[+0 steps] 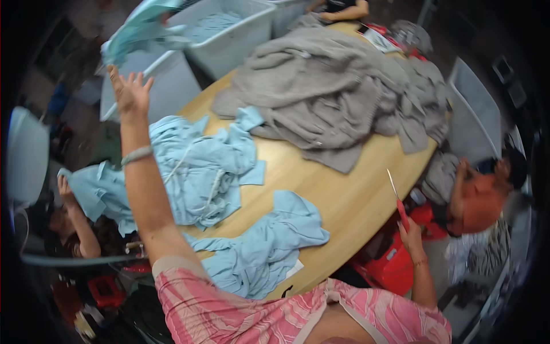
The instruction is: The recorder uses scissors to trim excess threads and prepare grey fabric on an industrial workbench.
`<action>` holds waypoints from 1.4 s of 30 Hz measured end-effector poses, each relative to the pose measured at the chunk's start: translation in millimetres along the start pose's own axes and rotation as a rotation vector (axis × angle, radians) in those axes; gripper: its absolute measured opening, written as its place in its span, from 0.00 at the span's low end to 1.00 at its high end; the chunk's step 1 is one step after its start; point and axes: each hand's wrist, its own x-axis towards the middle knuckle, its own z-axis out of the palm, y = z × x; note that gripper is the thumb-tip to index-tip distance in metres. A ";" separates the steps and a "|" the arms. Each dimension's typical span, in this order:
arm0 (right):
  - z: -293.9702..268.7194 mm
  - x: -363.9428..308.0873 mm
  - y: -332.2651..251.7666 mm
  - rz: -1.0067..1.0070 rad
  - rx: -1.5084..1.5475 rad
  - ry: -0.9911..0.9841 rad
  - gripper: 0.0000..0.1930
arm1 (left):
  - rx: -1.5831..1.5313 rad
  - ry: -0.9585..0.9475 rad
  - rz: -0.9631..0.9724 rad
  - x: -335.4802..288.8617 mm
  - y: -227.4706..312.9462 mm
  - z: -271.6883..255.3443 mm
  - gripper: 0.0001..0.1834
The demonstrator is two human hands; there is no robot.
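Note:
My left hand (132,94) is stretched out to the far left with its fingers spread. A light blue garment (140,34) is in the air just beyond the fingertips, blurred, above a white bin (163,83). My right hand (411,234), off the table's right edge, is closed on a red-handled tool (403,213) with a long slim metal blade pointing away from me; whether it is scissors or a knife I cannot tell. Before me on the table lies a crumpled light blue garment (258,246). A heap of light blue garments (197,166) lies beyond it, under my left forearm.
A large pile of grey knit garments (321,86) covers the far part of the wooden table (349,198). Another white bin (235,49) holds light blue pieces. People sit at the left, the right and the far end. A red stool (392,266) stands by my right arm.

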 end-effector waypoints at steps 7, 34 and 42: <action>-10.5 52.3 -21.2 0.104 -0.212 -0.030 0.14 | 0.664 -0.851 -0.336 -183.4 -212.9 -6.9 0.17; -66.1 250.6 25.5 -0.397 -0.114 -0.732 0.09 | -0.242 0.011 -1.387 -363.2 -449.6 154.3 0.18; -74.8 258.1 20.0 -0.434 -0.180 -0.923 0.09 | 0.015 -0.142 -1.136 -395.3 -452.7 150.2 0.17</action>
